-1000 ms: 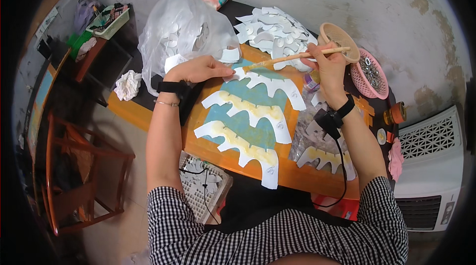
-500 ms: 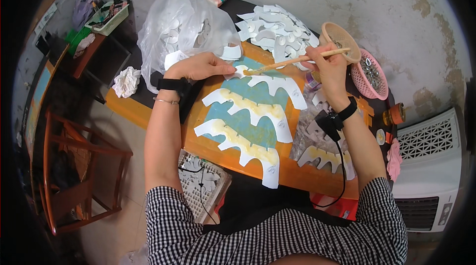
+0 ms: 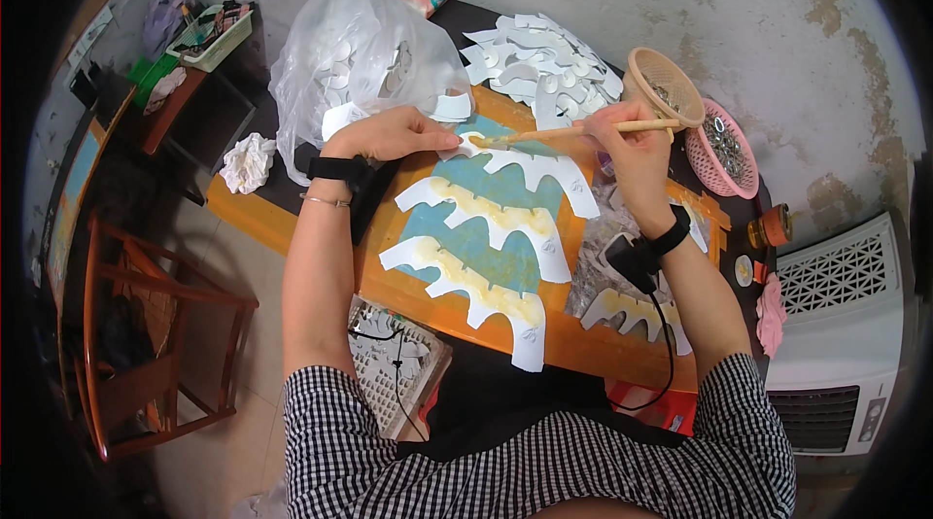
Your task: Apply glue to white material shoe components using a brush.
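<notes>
My right hand [image 3: 627, 145] grips the wooden handle of a brush [image 3: 544, 134], held nearly level. Its tip rests on the left end of the farthest white cut-out piece [image 3: 549, 167], which has a scalloped edge. At that same end my left hand [image 3: 400, 133] is closed, thumb and fingertips pressed on the piece's edge. A little yellow paste shows under the brush tip. Nearer to me lie a second white cut-out [image 3: 551, 252] and a third white cut-out [image 3: 528, 339], both coated with yellow paste along the middle. All three rest on a blue-green board [image 3: 428, 227] bordered with orange tape.
Behind my left hand stands a clear plastic bag [image 3: 364, 43] of white pieces. A heap of white pieces [image 3: 544, 62] lies at the back. To the right are a beige basket [image 3: 666, 82], a pink basket [image 3: 721, 145] of metal parts and another pasted cut-out [image 3: 637, 310].
The brush handle has tipped lower, and my right hand has come slightly down and left. The brush tip has shifted a little left. My left hand stays at the piece's end.
</notes>
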